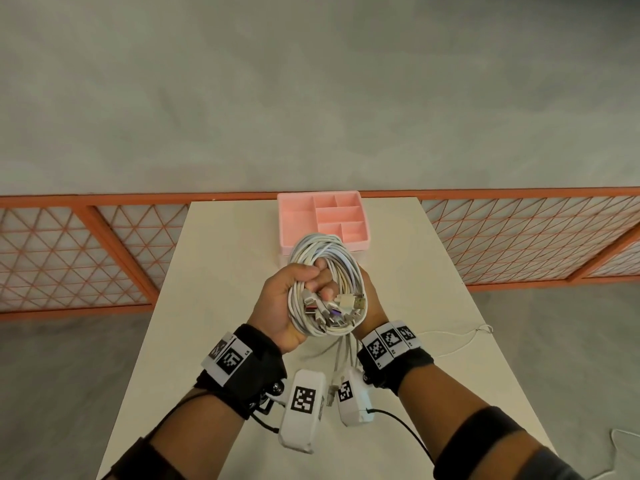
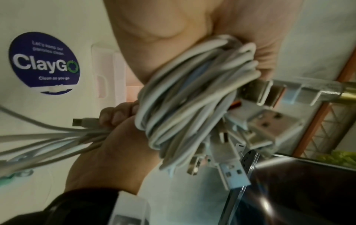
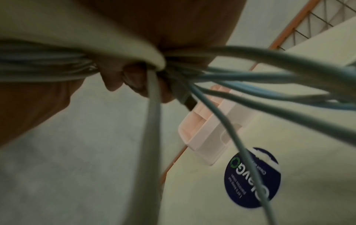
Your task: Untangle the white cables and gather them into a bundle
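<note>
A coil of white cables is held up over the white table. My left hand grips the coil's left side, with fingers curled through the loop. My right hand holds the right side from behind. A cluster of USB plugs sticks out across the coil's lower part. Loose cable tails hang down between my wrists. The left wrist view shows the coil, the plugs and my right hand gripping the tails. In the right wrist view, blurred fingers curl round cable strands.
A pink compartment tray sits at the table's far edge, just beyond the coil. A thin white wire lies near the right edge. A round blue sticker is on the tabletop under the hands. An orange mesh railing runs behind the table.
</note>
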A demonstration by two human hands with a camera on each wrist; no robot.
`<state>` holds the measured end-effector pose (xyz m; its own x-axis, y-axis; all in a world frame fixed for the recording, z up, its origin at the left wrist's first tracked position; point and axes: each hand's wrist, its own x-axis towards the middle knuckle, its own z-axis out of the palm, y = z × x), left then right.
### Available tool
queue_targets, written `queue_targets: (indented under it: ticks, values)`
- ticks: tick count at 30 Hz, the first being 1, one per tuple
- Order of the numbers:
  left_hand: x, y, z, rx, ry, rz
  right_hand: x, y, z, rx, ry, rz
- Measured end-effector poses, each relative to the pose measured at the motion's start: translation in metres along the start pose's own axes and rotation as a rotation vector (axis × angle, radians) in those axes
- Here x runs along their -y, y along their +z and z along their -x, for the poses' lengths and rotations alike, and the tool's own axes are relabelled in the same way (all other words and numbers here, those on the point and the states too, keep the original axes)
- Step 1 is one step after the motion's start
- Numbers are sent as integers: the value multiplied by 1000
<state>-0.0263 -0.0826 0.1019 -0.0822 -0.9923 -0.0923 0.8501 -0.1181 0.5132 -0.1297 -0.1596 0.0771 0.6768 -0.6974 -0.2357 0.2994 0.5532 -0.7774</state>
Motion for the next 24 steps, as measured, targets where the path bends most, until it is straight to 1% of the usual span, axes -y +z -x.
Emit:
queue_targets:
  ticks: [3,4,6,7,8,9,12,15,17,21,24]
  values:
    - [-3,5,0,-48,63,-26,-10,-2,1,-46,-71,63]
    - [-4,5,0,-65,82,-48,-13,-2,3,-76,-110,141]
    - [-4,4,0,-90,140,-118,-25,-5,4,-166,-195,429]
    - [-5,3,-1,-103,170,-151,-32,-6,5,-186,-195,570]
    - [-4,2,-1,-116,193,-171,-40,-7,6,-214,-180,664]
    - [-4,1,-2,-132,212,-191,-46,-8,7,-227,-168,701]
    - [1,-2,-2,-226,306,-306,-55,-9,10,-215,-149,725]
    - [5,-4,-4,-305,401,-360,-54,-5,16,-132,-130,810]
    - [4,-7,-5,-367,440,-390,-56,-5,20,-93,-72,824]
    - [8,-16,-5,-437,487,-463,-54,0,25,-53,42,755]
    - [16,-23,-8,-468,520,-579,-43,4,28,-22,127,678]
